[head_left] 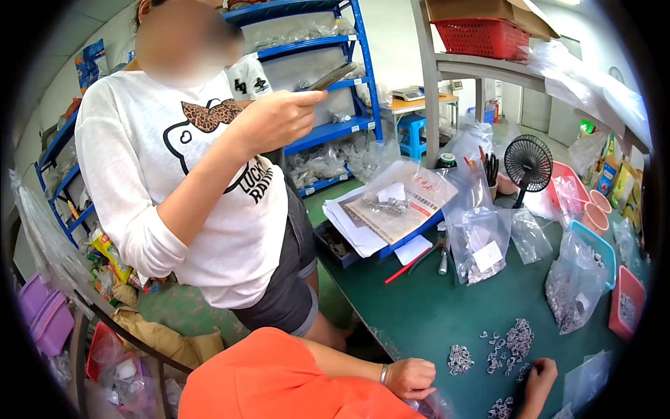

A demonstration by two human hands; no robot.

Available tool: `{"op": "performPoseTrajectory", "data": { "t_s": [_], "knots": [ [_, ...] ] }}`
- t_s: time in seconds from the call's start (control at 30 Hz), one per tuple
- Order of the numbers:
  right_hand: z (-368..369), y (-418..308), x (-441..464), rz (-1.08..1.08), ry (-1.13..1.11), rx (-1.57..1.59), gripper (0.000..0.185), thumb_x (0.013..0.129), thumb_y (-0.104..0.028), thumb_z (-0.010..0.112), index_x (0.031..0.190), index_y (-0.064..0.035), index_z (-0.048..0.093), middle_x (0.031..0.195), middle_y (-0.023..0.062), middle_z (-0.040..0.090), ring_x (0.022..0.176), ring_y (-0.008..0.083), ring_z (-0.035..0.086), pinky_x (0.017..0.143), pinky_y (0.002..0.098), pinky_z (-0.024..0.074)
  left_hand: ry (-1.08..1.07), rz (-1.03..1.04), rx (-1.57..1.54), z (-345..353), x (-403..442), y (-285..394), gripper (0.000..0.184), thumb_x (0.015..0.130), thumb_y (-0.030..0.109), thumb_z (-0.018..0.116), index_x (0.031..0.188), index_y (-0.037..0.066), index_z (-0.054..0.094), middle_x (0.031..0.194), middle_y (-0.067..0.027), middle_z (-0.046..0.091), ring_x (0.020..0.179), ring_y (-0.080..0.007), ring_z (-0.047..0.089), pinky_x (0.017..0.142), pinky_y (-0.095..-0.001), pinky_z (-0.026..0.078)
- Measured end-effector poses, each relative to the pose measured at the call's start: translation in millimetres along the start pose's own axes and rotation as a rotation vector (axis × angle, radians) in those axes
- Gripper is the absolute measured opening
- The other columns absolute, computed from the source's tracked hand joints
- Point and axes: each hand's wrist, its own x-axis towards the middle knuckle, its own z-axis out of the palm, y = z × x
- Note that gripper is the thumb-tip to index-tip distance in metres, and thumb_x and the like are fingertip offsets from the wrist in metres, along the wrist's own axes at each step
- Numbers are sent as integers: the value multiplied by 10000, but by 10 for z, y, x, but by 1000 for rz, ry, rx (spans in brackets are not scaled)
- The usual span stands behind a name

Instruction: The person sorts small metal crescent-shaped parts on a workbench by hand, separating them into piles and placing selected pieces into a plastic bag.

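Observation:
My left hand [412, 379], with a silver bracelet at the wrist, rests at the near edge of the green table with its fingers curled. A clear plastic bag [437, 405] lies just beneath and beside it; whether the fingers grip anything is hidden. My right hand [541, 380] is bent in beside the small grey curved metal pieces, fingers drawn together and their tips out of clear sight. Those loose pieces form a large pile [518, 339], a smaller pile [460, 359] to the left, and another pile [500, 408] between my hands.
A standing person [188, 160] in a white top holds up a phone-like object [332, 77] at the left. Bags of metal parts [574, 283], a small black fan [527, 166], a red pen [408, 265] and papers [359, 227] occupy the table [391, 307]. Blue shelves [328, 136] stand behind.

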Motion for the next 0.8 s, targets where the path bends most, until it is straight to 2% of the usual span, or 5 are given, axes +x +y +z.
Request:
{"op": "performPoseTrajectory", "data": {
  "t_s": [0.37,0.67,0.8],
  "knots": [
    [-1,-21,11,0,-69,15,93,648,89,609,707,36,560,726,146,539,663,276,558,626,371,458,-11,-15,16,13,29,-3,271,744,-7,687,622,37,449,670,-105,456,603,-298,485,511,-398,389],
    [-43,-59,8,-47,-46,-32,71,673,73,624,717,50,573,731,172,527,694,327,535,649,407,439,-10,-26,12,18,12,-13,261,740,-7,686,624,38,456,676,-102,469,610,-297,494,516,-397,399],
    [-49,-178,6,-25,-48,52,80,665,58,648,714,49,585,749,173,549,710,330,552,658,399,447,-10,-23,14,-3,5,0,256,738,-7,685,625,38,459,679,-100,475,613,-296,498,518,-397,404]
  ]
}}
